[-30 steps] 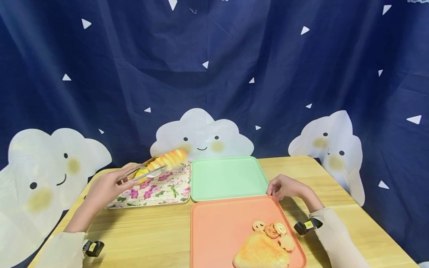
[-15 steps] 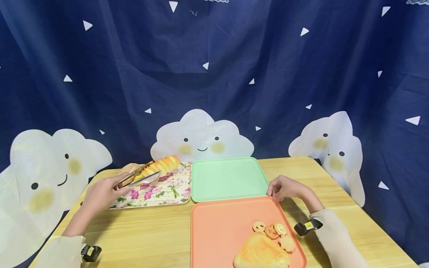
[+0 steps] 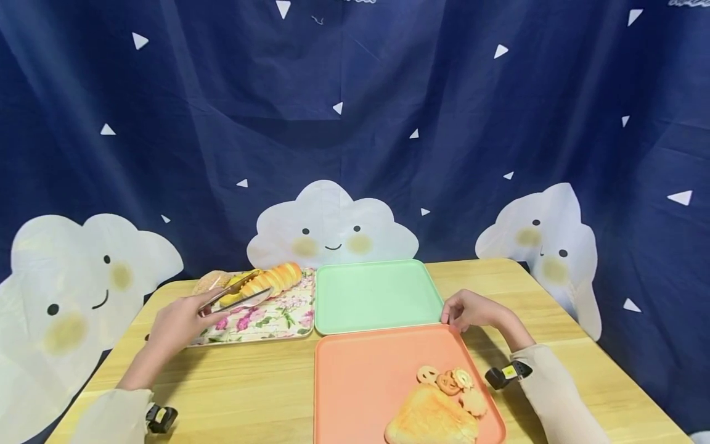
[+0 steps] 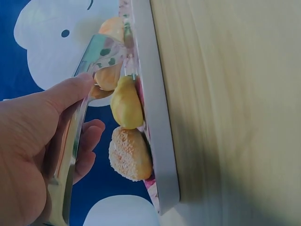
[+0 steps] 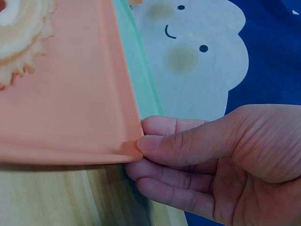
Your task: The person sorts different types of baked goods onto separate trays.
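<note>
My left hand (image 3: 180,320) grips shiny metal tongs (image 3: 235,297), thumb on the upper arm, fingers (image 4: 89,136) curled under the lower one. Tong tips reach over the flower-print tray (image 3: 266,320) at the long ridged bread roll (image 3: 272,279); can't tell if they clamp it. Beside it on that tray: a smooth yellow lump (image 4: 126,102) and a round crumbed bun (image 4: 130,153). My right hand (image 3: 471,309) sits at the far right corner of the smooth orange tray (image 3: 360,376), thumb on the rim, fingers (image 5: 164,176) curled under the edge. Orange tray carries a toasted triangular bread (image 3: 429,419) and small round cookies (image 3: 452,382). Matte green tray (image 3: 377,296) behind it, touching. All on a light wood-grain desk (image 3: 249,382)
</note>
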A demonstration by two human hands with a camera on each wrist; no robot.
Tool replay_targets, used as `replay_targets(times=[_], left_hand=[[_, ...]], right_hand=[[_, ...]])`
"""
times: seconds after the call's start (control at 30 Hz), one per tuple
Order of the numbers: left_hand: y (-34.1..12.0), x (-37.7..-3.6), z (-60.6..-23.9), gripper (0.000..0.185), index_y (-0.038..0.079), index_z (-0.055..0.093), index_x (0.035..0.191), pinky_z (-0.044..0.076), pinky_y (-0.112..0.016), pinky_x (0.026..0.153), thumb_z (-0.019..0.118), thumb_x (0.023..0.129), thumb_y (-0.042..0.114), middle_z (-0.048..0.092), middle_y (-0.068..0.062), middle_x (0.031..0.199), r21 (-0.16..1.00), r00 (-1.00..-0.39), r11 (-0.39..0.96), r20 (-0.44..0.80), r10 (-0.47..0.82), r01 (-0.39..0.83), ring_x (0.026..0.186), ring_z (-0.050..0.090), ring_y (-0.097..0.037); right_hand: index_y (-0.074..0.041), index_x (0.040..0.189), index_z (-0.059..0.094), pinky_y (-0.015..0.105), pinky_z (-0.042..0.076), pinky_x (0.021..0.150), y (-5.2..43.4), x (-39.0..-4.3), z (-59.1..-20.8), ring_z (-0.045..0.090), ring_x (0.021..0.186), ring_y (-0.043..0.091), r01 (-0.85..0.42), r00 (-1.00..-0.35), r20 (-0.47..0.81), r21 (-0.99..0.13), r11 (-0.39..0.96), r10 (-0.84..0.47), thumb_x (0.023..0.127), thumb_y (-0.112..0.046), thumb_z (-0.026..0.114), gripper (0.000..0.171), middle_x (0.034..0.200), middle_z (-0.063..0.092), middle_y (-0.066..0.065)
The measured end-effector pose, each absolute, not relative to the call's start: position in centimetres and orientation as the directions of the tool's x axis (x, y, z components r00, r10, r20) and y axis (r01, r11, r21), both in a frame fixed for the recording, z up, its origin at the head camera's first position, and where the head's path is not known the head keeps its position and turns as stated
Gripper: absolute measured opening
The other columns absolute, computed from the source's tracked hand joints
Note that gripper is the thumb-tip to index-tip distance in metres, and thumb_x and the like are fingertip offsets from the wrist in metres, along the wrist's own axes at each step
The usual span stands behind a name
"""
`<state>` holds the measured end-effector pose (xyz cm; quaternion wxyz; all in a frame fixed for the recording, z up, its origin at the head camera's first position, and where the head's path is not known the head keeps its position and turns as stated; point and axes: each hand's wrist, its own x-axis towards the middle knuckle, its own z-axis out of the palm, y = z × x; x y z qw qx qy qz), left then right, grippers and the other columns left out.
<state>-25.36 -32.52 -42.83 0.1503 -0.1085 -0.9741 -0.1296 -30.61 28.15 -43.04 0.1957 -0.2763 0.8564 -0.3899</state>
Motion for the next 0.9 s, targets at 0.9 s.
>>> replay_targets(times=[0.9], left_hand=[[-31.92, -26.09, -43.04, 0.070, 0.010, 0.056, 0.146, 0.035, -0.032, 0.049, 0.079, 0.087, 0.039, 0.065, 0.003, 0.084, 0.253, -0.963, 0.950, 0.242, 0.121, 0.183, 0.062, 0.050, -0.013]], right_hand=[[0.011, 0.091, 0.069, 0.031, 0.051, 0.056, 28.37, -31.01, -43.39, 0.054, 0.061, 0.010, -0.325, -0.763, -0.120, -0.778, 0.538, -0.635, 0.078, 0.016, 0.065, 0.014, 0.073, 0.066, 0.024]])
